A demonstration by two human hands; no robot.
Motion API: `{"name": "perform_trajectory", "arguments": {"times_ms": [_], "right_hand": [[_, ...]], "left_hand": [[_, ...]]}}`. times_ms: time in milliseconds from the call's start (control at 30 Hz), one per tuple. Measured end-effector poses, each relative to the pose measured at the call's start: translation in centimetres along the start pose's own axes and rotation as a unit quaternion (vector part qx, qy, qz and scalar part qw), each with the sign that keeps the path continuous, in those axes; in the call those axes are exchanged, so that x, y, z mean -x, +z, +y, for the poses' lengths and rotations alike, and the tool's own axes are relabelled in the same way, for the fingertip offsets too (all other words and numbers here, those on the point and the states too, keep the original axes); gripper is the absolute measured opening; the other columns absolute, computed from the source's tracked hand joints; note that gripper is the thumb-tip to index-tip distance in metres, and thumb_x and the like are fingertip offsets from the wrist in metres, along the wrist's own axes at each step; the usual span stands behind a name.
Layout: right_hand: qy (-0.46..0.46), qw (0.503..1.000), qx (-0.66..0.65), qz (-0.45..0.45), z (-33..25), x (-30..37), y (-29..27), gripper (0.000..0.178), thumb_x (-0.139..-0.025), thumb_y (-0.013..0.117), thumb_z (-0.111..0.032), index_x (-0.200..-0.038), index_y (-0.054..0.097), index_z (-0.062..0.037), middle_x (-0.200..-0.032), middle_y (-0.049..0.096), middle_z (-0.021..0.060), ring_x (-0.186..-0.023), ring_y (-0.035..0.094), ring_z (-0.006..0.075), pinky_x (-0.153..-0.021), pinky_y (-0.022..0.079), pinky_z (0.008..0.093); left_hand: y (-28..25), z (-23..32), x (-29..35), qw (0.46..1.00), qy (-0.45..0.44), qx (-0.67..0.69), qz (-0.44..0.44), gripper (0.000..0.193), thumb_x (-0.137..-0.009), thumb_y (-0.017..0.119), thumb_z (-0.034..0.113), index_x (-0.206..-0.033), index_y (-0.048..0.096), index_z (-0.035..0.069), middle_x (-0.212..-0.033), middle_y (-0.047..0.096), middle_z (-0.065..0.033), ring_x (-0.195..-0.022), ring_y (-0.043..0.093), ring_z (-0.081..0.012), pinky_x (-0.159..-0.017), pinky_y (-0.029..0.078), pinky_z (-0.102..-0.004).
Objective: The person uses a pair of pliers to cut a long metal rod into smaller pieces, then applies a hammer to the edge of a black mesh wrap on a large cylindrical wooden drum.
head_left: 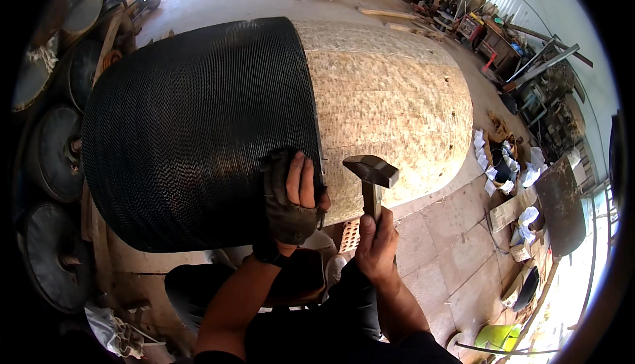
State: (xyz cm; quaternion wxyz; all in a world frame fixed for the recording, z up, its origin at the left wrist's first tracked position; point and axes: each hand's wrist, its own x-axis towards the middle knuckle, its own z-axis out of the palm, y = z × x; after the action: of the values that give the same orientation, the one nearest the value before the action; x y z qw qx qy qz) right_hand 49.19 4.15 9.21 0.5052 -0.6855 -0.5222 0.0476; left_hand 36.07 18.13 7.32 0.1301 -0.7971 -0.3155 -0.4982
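Note:
A large barrel-shaped wooden drum (390,106) lies on its side in front of me. Fine-ridged black material (198,113) covers its left part in tight bands, ending in a raised edge around the middle. My left hand (294,199), in a dark fingerless glove, rests on the black covering beside that edge. Its visible fingers are stretched out, the thumb by the edge; whether anything small lies under them is hidden. My right hand (378,245) is closed round the handle of a hammer (372,172), whose metal head is over the bare wood just right of the edge.
Dark round discs (56,251) stand along the left behind a wooden beam. A perforated brick (350,235) sits under the drum's near side. Tools and scrap clutter the right wall, with a wooden board (512,208) and a yellow-green container (497,337) on the floor.

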Motion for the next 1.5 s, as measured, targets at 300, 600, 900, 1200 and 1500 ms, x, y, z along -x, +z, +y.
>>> {"name": "perform_trajectory", "arguments": {"times_ms": [300, 600, 900, 1200, 1500], "right_hand": [[0.024, 0.996, -0.076, 0.029, 0.3, 0.4, 0.6, 0.018, -0.106, 0.053, -0.015, -0.106, 0.053, 0.0027, -0.072, 0.059, 0.0208, -0.058, 0.055, 0.0251, -0.056, 0.046, 0.0414], [0.043, 0.995, -0.084, 0.009, 1.0, 0.4, 0.9, 0.023, -0.108, 0.052, -0.021, -0.107, 0.054, 0.0016, -0.071, 0.060, 0.0176, -0.059, 0.056, 0.0294, -0.054, 0.044, 0.0412], [0.047, 0.997, -0.067, -0.004, 1.3, 0.2, 1.3, 0.018, -0.105, 0.055, -0.014, -0.116, 0.055, 0.0009, -0.074, 0.059, 0.0217, -0.060, 0.060, 0.0406, -0.055, 0.046, 0.0428], [0.110, 0.989, -0.099, -0.024, 2.5, 0.2, 2.1, 0.019, -0.107, 0.055, -0.018, -0.111, 0.055, 0.0007, -0.073, 0.059, 0.0214, -0.061, 0.060, 0.0395, -0.056, 0.045, 0.0446], [0.121, 0.982, -0.137, -0.044, 3.4, 0.3, 2.6, 0.025, -0.109, 0.051, -0.023, -0.105, 0.055, 0.0009, -0.067, 0.056, 0.0064, -0.060, 0.052, 0.0132, -0.055, 0.044, 0.0327]], "left_hand": [[0.2, -0.4, 0.0, 1.000, 0.012, -0.005, 0.003, 0.064, -0.100, 0.061, 0.043, -0.134, 0.054, -0.010, -0.141, 0.054, -0.0238, -0.128, 0.053, -0.0446, -0.109, 0.046, -0.0557], [0.3, -0.3, 0.2, 1.000, 0.005, -0.005, 0.003, 0.067, -0.097, 0.065, 0.044, -0.134, 0.053, -0.011, -0.142, 0.052, -0.0240, -0.128, 0.053, -0.0443, -0.107, 0.047, -0.0561], [0.2, -0.1, -0.1, 0.999, 0.017, -0.027, -0.014, 0.070, -0.097, 0.064, 0.048, -0.134, 0.053, -0.011, -0.141, 0.052, -0.0235, -0.128, 0.052, -0.0434, -0.107, 0.047, -0.0556], [0.6, -0.1, 0.3, 0.999, 0.017, -0.026, -0.018, 0.072, -0.098, 0.061, 0.051, -0.134, 0.051, -0.012, -0.139, 0.051, -0.0242, -0.129, 0.052, -0.0426, -0.107, 0.049, -0.0547], [1.0, 0.0, 0.5, 0.999, 0.027, -0.023, -0.021, 0.069, -0.098, 0.064, 0.045, -0.136, 0.047, -0.010, -0.141, 0.049, -0.0237, -0.128, 0.051, -0.0432, -0.107, 0.047, -0.0563]]}}
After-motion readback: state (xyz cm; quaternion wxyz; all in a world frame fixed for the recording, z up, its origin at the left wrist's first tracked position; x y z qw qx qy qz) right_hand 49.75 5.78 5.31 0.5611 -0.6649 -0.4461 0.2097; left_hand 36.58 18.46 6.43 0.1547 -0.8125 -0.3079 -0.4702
